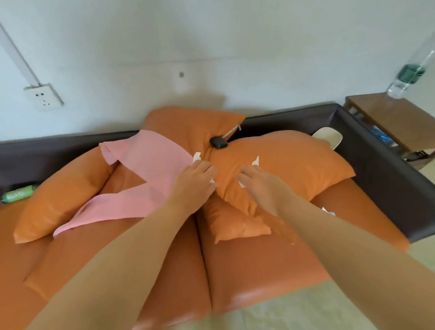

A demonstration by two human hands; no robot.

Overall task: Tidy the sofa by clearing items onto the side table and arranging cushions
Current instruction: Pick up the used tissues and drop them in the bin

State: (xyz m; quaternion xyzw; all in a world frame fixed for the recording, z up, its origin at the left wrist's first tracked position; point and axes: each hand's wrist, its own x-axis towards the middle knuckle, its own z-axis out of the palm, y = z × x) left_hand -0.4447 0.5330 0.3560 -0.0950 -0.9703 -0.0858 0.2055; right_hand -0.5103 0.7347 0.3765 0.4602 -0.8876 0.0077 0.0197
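1. Now we reach both arms over the orange sofa [253, 281].
2. Our left hand [196, 180] curls its fingers around white paper scraps [196, 157] beside the pink cloth [147, 174].
3. Our right hand [259, 184] pinches another white scrap [256, 162] on the right cushion [297, 169].
4. We see a black case [218, 142] between the cushions and a water bottle [409, 73] on the side table [409, 123].

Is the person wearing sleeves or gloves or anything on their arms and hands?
No. Both arms are bare all the way down as far as the picture shows, with no sleeves. The left hand and the right hand have no gloves. I see no watch, bracelet or ring on the parts that show.
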